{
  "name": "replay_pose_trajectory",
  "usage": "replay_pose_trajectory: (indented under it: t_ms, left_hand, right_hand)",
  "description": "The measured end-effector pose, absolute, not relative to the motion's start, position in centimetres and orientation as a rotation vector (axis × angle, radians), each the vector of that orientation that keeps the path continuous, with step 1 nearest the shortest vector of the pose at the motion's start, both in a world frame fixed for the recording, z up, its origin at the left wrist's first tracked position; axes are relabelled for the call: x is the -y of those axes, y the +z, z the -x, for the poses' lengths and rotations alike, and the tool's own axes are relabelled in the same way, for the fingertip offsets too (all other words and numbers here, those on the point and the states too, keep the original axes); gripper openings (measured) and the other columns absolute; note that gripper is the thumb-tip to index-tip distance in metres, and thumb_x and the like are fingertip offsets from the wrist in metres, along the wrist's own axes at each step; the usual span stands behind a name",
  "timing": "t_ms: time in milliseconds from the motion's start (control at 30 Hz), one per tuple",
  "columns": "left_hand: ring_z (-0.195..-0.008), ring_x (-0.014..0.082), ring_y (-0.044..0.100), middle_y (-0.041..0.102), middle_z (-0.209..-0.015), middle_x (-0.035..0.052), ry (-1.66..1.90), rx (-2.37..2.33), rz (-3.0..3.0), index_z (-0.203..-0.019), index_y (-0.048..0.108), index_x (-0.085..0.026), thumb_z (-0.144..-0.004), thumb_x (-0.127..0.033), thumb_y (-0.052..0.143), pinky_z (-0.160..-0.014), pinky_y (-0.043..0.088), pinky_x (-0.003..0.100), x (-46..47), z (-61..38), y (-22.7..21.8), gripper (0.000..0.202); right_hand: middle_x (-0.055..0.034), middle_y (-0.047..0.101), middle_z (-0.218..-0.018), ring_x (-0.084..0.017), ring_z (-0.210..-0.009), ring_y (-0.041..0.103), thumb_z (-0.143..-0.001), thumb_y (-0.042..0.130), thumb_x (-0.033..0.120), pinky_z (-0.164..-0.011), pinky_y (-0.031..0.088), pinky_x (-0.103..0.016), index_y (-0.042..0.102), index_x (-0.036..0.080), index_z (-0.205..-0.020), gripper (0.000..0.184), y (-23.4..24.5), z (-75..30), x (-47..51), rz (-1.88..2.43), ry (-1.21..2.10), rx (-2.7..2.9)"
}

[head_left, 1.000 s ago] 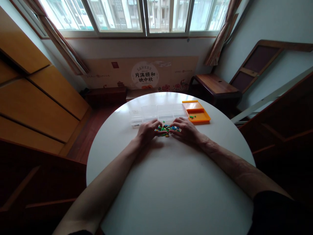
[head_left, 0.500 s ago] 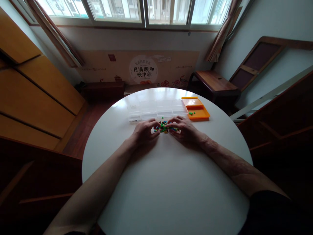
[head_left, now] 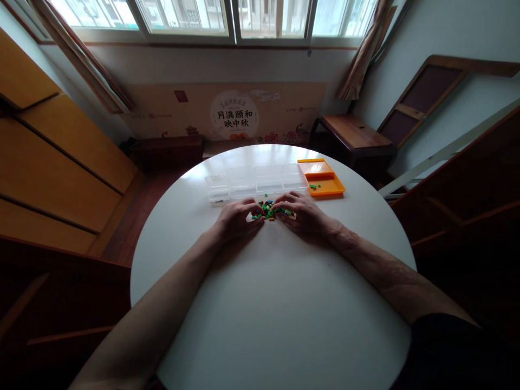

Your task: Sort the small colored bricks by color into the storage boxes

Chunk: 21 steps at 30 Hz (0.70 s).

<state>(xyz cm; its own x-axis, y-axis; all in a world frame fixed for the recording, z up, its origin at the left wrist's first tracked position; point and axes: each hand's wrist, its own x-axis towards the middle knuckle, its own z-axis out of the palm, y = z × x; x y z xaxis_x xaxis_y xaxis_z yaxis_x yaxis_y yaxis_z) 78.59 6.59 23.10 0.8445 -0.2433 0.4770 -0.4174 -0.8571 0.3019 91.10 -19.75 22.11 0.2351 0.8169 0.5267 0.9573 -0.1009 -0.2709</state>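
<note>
— Biggest first?
— A round white table (head_left: 276,303), filling the middle of the view. Behind, a wide window (head_left: 182,11) along the far wall. To the left, pale wooden cabinet fronts (head_left: 60,146).
— Under the window?
— A long cardboard panel (head_left: 190,111) with printed characters, upright against the wall. To the right of that, a dark wooden side table (head_left: 353,132), well apart from the white one.
— On the tabletop?
— At the far side, a clear plastic compartment box (head_left: 255,181), lying flat, long side toward the viewer. Touching or just beside its right end, an orange tray (head_left: 331,190); impossible to say which.
— Then the hands?
— Both palm down on the table, just in front of the clear box: left hand (head_left: 235,219) and right hand (head_left: 303,214), bare forearms stretched across the near half. Fingers loosely bent, not balled into fists, the two sets of fingertips nearly meeting.
— Holding anything?
— Cannot tell. Fingertips buried at the edges of a heap; any pinch on a single piece too small to make out.
— A heap of what?
— Of small coloured pieces (head_left: 270,209), green, blue, yellow and dark, piled on the bare table between the two sets of fingertips, near the front wall of the clear box but apart from it.
— Smallest?
— A few green bits (head_left: 313,187) inside the orange tray, near its left front corner. Also one or two green specks (head_left: 266,194) at the near edge of the clear box; inside or outside a compartment, cannot tell.
</note>
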Motion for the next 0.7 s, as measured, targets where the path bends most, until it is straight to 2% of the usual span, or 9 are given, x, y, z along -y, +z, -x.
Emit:
replay_pose_trajectory:
  t_ms: [367,700]
  left_hand:
    - [-0.078,0.0143,0.072,0.080,-0.105,0.0021,0.619,0.577,-2.616,-0.105,0.082,-0.028,-0.100,-0.035,0.072,-0.069,0.050,0.026,-6.85,-78.48,22.87,0.014]
    - [-0.080,0.0149,0.073,0.081,-0.104,0.0033,0.646,0.597,-2.623,-0.106,0.083,-0.027,-0.102,-0.033,0.069,-0.071,0.052,0.025,-6.74,-78.50,22.81,0.016]
  right_hand:
    - [-0.0057,0.078,-0.124,-0.027,-0.114,0.068,-0.104,0.070,0.024,-0.103,0.060,-0.047,0.076,0.029,-0.113,0.012,22.53,-90.85,19.66,1.911,-0.303,1.631]
    - [-0.0063,0.078,-0.124,-0.027,-0.109,0.069,-0.105,0.068,0.024,-0.098,0.061,-0.047,0.076,0.028,-0.113,0.012,22.43,-90.78,19.45,1.914,-0.346,1.633]
